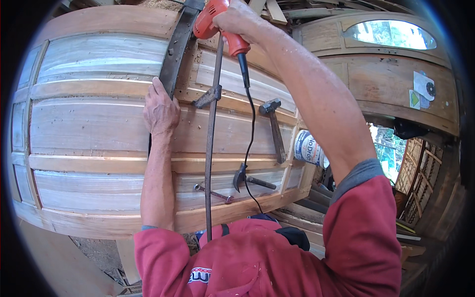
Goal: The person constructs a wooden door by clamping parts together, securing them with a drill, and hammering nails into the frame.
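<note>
left hand [162, 113] flat, right [237, 21] around drill [204, 24]

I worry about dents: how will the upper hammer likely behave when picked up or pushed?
The upper hammer will probably feel head-heavy, since its blocky metal head outsizes the slim handle. It should stay stiff: the handle looks straight. Rolling seems unlikely, with the handle jutting out.

Right: wooden panelling [381, 89] | 1 oval opening [391, 34], daylit | slatted lattice [411, 157] below | lower left: debris-strewn floor [101, 253]
</note>
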Demonstrator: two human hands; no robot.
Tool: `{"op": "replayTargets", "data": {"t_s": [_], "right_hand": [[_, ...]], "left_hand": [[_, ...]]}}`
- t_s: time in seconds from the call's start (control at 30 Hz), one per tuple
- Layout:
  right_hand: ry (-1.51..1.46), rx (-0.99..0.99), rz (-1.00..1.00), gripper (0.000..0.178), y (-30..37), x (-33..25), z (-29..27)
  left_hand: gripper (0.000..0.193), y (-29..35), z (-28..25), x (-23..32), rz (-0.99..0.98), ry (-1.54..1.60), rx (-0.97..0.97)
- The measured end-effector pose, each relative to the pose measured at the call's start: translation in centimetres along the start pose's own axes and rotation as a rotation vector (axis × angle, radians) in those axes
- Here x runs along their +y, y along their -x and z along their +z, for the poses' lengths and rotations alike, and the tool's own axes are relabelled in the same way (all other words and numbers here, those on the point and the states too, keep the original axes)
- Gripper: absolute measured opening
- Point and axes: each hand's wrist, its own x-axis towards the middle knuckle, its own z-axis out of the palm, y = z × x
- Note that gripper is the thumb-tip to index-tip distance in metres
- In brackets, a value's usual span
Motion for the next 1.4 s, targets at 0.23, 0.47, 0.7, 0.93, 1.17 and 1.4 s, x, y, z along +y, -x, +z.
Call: {"op": "replayTargets", "data": {"t_s": [0.23, 0.47, 0.7, 0.93, 1.17, 1.4], "right_hand": [[0.061, 0.083, 0.171, 0.047, 0.6, 1.1, -1.6], [-0.073, 0.029, 0.051, 0.040, 2.3, -0.8, -4.7], [-0.217, 0.008, -0.002, 0.031, 10.3, -6.6, -8.9], [-0.016, 0.074, 0.074, 0.045, 16.4, -6.9, -6.2], [-0.024, 0.063, 0.088, 0.046, 17.8, -6.3, -2.7], [-0.050, 0.013, 0.131, 0.049, 17.9, -6.3, -0.6]], "left_hand": [[0.077, -0.5, 0.2, 1.5, 0.020, 0.030, 0.004], [0.076, -0.4, 0.1, 1.2, -0.016, 0.071, -0.022], [0.072, -0.4, 0.7, 0.4, 0.025, 0.025, 0.030], [0.072, -0.9, 1.0, -2.0, 0.056, 0.286, -0.019], [0.061, -1.1, 1.8, -2.7, 0.093, 0.429, 0.044], [0.064, -0.8, 1.2, -2.4, 0.058, 0.409, -0.045]]}}
